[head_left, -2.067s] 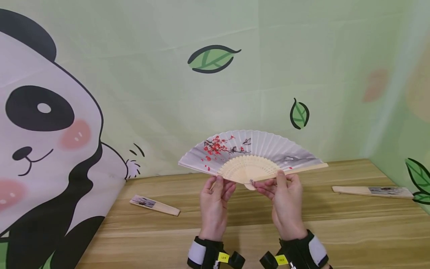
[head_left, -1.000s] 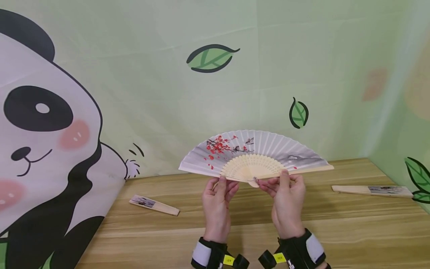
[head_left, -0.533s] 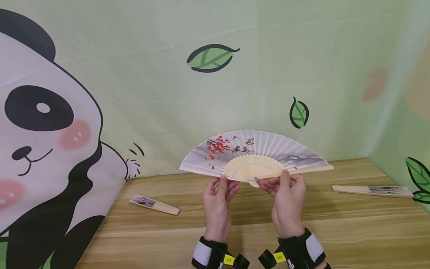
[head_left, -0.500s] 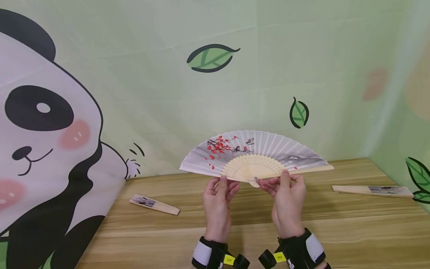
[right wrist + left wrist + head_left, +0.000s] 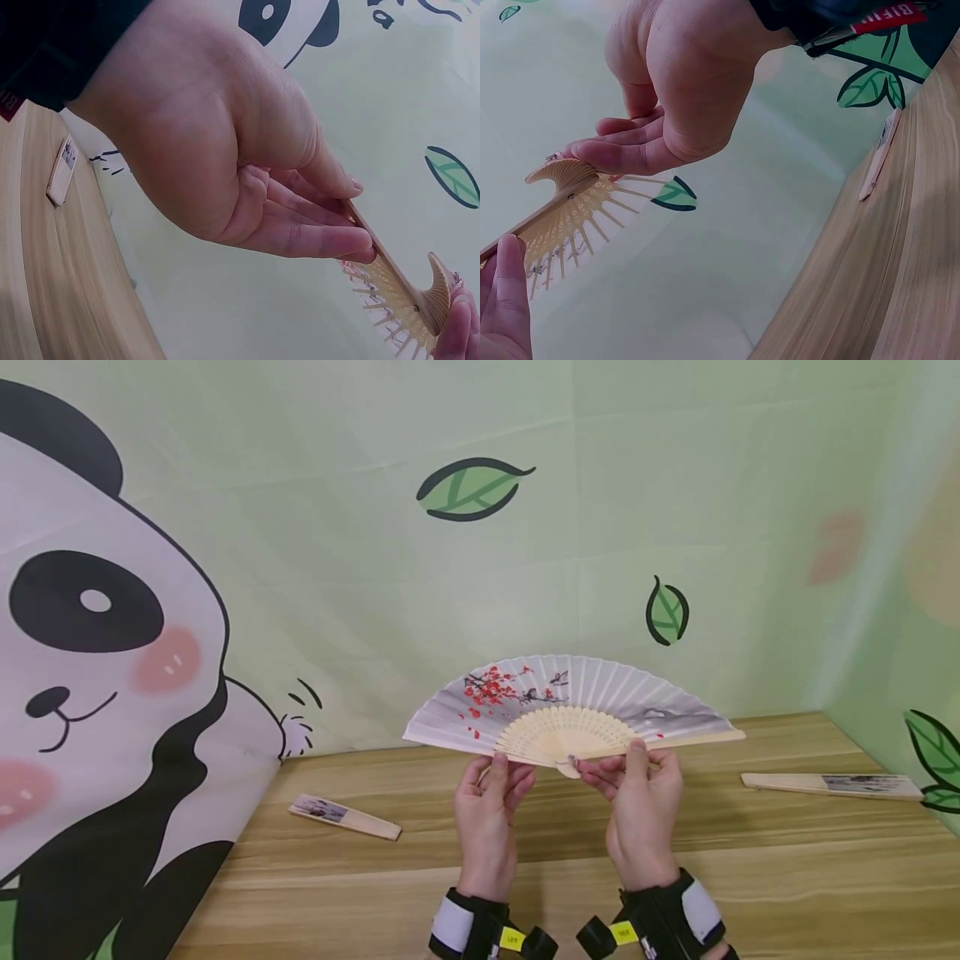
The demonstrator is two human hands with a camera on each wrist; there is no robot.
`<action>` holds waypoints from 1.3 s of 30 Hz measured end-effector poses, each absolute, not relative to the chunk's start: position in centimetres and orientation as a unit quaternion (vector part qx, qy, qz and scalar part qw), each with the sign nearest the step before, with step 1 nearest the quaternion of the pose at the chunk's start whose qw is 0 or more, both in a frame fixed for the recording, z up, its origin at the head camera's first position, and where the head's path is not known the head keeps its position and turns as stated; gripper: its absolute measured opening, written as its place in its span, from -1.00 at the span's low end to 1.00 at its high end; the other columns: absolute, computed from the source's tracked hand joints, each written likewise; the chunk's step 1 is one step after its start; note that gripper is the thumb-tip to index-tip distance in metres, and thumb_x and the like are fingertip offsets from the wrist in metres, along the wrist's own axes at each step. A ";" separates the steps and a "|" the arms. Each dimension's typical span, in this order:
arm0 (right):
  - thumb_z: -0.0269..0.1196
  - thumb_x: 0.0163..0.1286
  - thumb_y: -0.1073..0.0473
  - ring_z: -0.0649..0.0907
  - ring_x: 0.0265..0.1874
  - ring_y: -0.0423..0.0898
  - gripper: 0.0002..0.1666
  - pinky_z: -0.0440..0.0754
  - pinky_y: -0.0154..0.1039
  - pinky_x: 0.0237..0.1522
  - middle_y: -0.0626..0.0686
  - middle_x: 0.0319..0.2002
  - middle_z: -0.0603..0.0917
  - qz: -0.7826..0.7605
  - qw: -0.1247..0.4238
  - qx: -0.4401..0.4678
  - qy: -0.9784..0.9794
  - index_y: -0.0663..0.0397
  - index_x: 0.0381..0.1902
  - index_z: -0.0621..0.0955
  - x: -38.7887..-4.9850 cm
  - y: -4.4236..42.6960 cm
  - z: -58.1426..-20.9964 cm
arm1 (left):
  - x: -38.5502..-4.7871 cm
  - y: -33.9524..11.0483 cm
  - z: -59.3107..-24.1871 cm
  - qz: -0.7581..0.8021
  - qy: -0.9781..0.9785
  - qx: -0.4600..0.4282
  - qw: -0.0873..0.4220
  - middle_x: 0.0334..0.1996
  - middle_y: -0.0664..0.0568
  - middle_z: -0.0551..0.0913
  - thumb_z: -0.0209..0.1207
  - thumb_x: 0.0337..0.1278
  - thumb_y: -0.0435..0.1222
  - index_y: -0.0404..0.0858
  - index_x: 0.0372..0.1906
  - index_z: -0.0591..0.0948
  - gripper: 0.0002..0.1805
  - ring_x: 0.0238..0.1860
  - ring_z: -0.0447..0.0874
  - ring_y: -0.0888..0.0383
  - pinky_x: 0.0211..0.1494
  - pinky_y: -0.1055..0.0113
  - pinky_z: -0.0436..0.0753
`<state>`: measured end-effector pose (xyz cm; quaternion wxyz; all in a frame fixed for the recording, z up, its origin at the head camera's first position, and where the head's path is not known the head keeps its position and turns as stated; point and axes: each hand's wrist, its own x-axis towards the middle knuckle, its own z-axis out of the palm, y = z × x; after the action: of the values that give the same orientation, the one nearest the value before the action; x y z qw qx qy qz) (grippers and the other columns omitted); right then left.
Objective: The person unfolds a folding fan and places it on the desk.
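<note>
Pinching a spread white pleated folding fan with red blossoms (image 5: 573,697) in left hand (image 5: 486,831) and right hand (image 5: 647,818), raised above wood-grained surface (image 5: 345,893), between two closed pale wooden fans (image 5: 832,786)

The red tag (image 5: 889,16) at the edge of the left wrist strap (image 5: 480,925) reads "BIF" plus something I can't make out. The other red tag (image 5: 10,105), on the right wrist strap's (image 5: 663,914) edge, looks like "BI". Yellow label (image 5: 512,939) and second yellow label (image 5: 623,932) by the straps' inner edges: print's way too tiny, sorry.
</note>
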<state>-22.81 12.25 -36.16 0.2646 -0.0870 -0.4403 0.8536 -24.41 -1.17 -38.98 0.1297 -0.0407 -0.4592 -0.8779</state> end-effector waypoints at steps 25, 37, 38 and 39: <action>-0.09 0.60 0.18 0.73 -0.56 -0.05 -0.84 0.75 -0.19 -0.43 0.05 -0.55 0.55 0.847 0.264 -0.095 -0.451 0.16 -0.18 0.23 -22.8 12.2 -37.2 | -25.0 -1.0 -40.5 -0.880 -0.458 -0.024 0.122 -0.27 -0.17 0.72 0.17 0.36 -0.24 -0.43 -0.07 0.53 -0.71 -0.29 0.74 0.13 -0.09 0.27 0.71; -0.11 0.60 0.15 0.72 -0.59 -0.08 -0.80 0.75 -0.19 -0.41 0.04 -0.56 0.53 0.801 0.240 -0.143 -0.530 0.16 -0.18 0.19 -20.3 17.5 -39.8 | -23.0 2.5 -43.5 -0.890 -0.454 -0.013 0.028 -0.32 -0.20 0.71 0.16 0.34 -0.39 -0.45 -0.18 0.54 -0.85 -0.28 0.75 0.05 -0.12 0.25 0.72; -0.11 0.60 0.16 0.72 -0.58 -0.09 -0.81 0.75 -0.20 -0.41 0.03 -0.56 0.53 0.796 0.233 -0.151 -0.537 0.17 -0.18 0.19 -19.8 18.1 -40.1 | -22.6 2.9 -43.7 -0.891 -0.454 -0.010 0.014 -0.32 -0.21 0.71 0.15 0.33 -0.40 -0.45 -0.19 0.54 -0.87 -0.28 0.75 0.05 -0.13 0.27 0.73; -0.12 0.61 0.17 0.72 -0.58 -0.09 -0.81 0.75 -0.20 -0.40 0.04 -0.56 0.53 0.794 0.223 -0.161 -0.542 0.17 -0.18 0.18 -19.3 18.8 -40.3 | -22.3 3.4 -43.9 -0.892 -0.451 -0.006 -0.003 -0.32 -0.21 0.71 0.15 0.32 -0.42 -0.46 -0.19 0.54 -0.88 -0.29 0.75 0.06 -0.14 0.28 0.73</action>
<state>-19.32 18.81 -40.28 0.2231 -0.1609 -0.5419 0.7941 -22.26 3.36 -43.94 -0.0027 -0.0058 -0.4513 -0.8924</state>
